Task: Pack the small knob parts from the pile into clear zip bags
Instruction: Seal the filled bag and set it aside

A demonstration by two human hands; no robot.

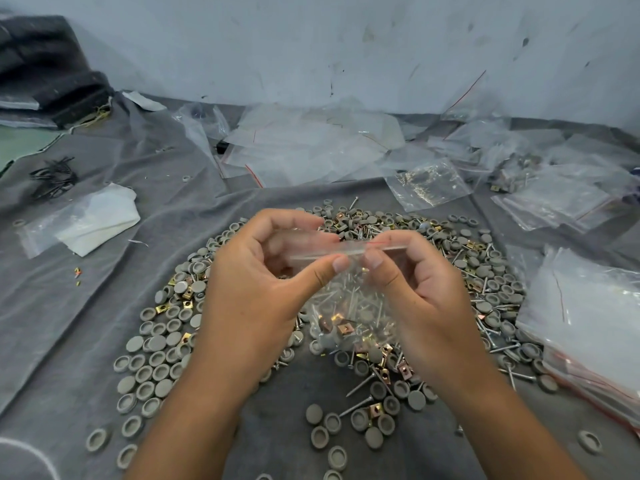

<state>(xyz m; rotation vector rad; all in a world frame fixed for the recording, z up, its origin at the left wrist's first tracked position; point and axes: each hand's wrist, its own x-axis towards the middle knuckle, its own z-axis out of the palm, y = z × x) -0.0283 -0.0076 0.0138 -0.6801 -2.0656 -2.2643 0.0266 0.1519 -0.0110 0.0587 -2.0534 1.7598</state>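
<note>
A clear zip bag (349, 306) hangs between my hands above the pile, holding screws, brass clips and grey knob parts. My left hand (256, 282) pinches the bag's zip strip at its left half, thumb toward me. My right hand (419, 289) pinches the same strip at its right half. The thumbs nearly meet at the middle of the strip. Under and around the bag lies the pile of small grey round knob parts (156, 368), mixed with screws and brass square clips, spread in a ring on the grey cloth (86, 306).
Empty clear zip bags lie in a heap at the back (311, 143) and in a stack at the right (588, 323). Filled bags (512, 174) sit at the far right. A white folded sheet in a bag (90, 220) lies at the left, black ties (52, 178) beyond it.
</note>
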